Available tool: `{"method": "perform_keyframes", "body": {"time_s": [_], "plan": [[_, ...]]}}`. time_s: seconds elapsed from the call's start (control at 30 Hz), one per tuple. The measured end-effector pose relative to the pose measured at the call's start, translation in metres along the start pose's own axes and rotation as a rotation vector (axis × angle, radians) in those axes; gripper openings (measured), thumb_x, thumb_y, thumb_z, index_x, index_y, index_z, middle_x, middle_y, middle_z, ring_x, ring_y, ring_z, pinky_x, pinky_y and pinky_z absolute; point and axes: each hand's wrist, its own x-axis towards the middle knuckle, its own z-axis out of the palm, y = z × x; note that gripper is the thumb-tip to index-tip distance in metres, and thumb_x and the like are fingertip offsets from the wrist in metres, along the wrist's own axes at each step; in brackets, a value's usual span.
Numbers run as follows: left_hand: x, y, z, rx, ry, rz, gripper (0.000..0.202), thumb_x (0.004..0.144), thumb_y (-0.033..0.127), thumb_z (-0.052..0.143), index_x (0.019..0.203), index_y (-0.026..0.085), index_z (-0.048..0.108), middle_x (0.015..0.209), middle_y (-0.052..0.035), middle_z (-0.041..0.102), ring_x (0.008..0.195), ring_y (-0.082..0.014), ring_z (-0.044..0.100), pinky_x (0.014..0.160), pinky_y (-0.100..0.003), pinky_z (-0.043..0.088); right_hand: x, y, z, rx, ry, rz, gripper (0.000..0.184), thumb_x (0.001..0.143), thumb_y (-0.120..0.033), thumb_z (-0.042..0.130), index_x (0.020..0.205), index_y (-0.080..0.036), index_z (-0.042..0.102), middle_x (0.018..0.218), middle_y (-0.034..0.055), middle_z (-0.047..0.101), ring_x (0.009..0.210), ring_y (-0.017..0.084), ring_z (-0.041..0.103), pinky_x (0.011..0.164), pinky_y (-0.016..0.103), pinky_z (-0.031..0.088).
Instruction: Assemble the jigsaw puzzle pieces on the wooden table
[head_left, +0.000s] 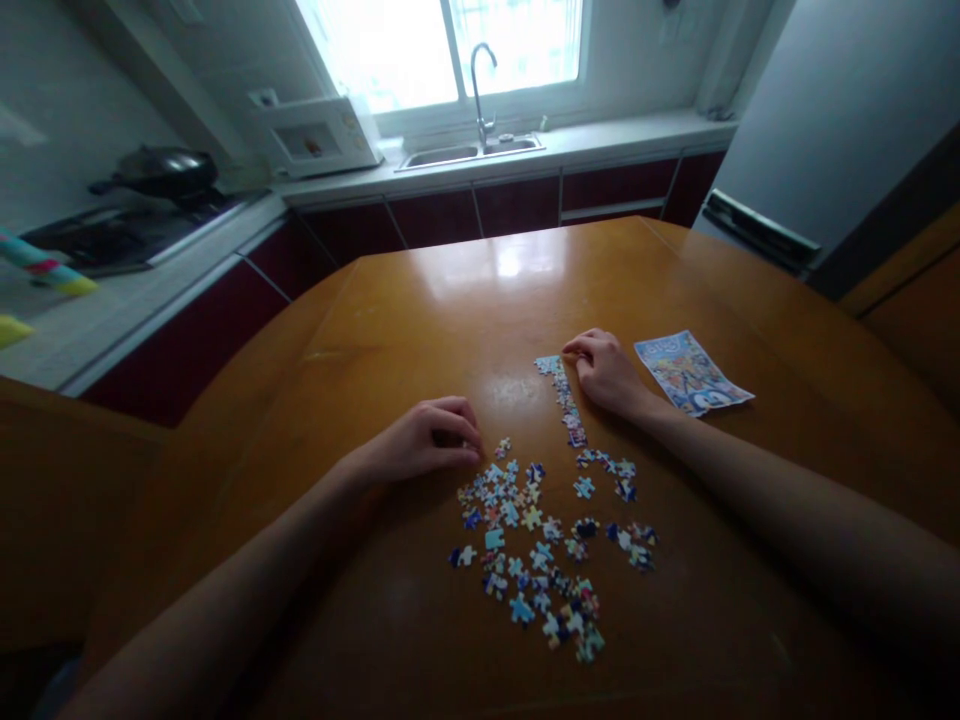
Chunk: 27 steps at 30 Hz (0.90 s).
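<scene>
A glossy wooden table [390,320] stands in a kitchen. The right grip [606,372] has thumb and fingertips drawn close beside the far end of a joined puzzle strip [568,405]; whether it pinches a piece cannot be told. The left grip [431,435] curls loosely, any contents hidden, with loose puzzle pieces [510,514] to its right and nearer the body. They look light, stiff and apt to slide — opposite edges seem the best hold. The strip would probably part at its joints if lifted — better steadied flat.
</scene>
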Motion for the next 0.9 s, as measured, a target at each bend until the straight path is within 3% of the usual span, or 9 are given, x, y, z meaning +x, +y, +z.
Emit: {"method": "perform_keyframes", "body": {"time_s": [0.13,0.33,0.7,0.9], "plan": [[-0.004,0.01,0.003,0.015,-0.137,-0.001,0.013,0.088,0.034,0.075,0.098,0.026,0.079,0.094,-0.0057,0.068,0.086,-0.0165,0.064,0.074,-0.027,0.054,0.0,0.001,0.001,0.002,0.004,-0.001,0.02,0.087,-0.014,0.055,0.089,-0.019,0.074,0.099,0.0114,0.07,0.099,0.027,0.062,0.092,0.044,0.049],[-0.005,0.014,0.006,0.031,-0.147,-0.01,0.012,0.092,0.031,0.071,0.1,0.028,0.08,0.092,-0.0049,0.069,0.081,-0.0146,0.065,0.069,-0.025,0.055,-0.001,-0.001,0.0,0.0,0.016,-0.003,0.02,0.086,-0.013,0.055,0.087,-0.02,0.074,0.098,0.0109,0.069,0.098,0.027,0.061,0.091,0.044,0.049],[-0.007,0.008,0.004,0.149,-0.113,0.048,0.013,0.094,0.035,0.069,0.094,0.029,0.08,0.09,-0.0031,0.068,0.081,-0.0135,0.066,0.074,-0.025,0.054,0.0,-0.001,-0.001,-0.021,0.004,-0.018,0.02,0.086,-0.014,0.056,0.088,-0.019,0.074,0.097,0.0111,0.069,0.098,0.026,0.062,0.091,0.043,0.049],[-0.006,0.012,0.001,0.197,-0.141,0.083,0.013,0.097,0.028,0.064,0.093,0.027,0.077,0.093,-0.0033,0.068,0.086,-0.0147,0.063,0.08,-0.026,0.051,0.0,-0.001,0.0,-0.009,0.014,-0.017,0.019,0.085,-0.015,0.056,0.088,-0.019,0.075,0.098,0.012,0.069,0.098,0.027,0.061,0.092,0.044,0.049]]}}
